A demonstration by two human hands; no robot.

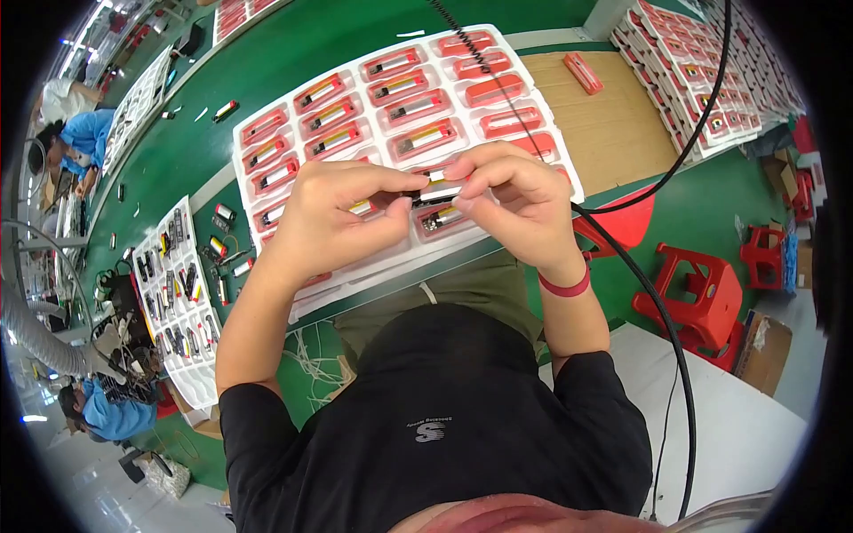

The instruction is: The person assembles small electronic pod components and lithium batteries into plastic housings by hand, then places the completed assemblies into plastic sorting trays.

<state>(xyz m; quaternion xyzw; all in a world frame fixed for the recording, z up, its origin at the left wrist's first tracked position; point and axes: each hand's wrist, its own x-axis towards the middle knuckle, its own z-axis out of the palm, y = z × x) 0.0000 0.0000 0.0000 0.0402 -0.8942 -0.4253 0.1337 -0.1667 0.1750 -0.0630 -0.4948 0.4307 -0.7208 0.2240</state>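
Between my two hands is a small cylindrical battery assembly (437, 192) with a white middle and dark ends. My left hand (342, 213) pinches its left end between thumb and forefinger. At the other end, the fingertips of my right hand (520, 200) close on it. Both hands are just above the near part of a white moulded tray (449, 84). Red plastic shells sit in its pockets; many hold battery assemblies, such as one shell (418, 107), while a shell at the right (493, 91) shows plain red. My fingers hide some near pockets.
A second white tray (182, 298) of dark parts lies at left, beside loose batteries (218, 247). Cardboard (622, 115) carries one red shell (582, 73); stacked trays (689, 75) stand beyond. A black cable (662, 315) hangs at right, near red stools (697, 293). Co-workers (84, 142) sit at left.
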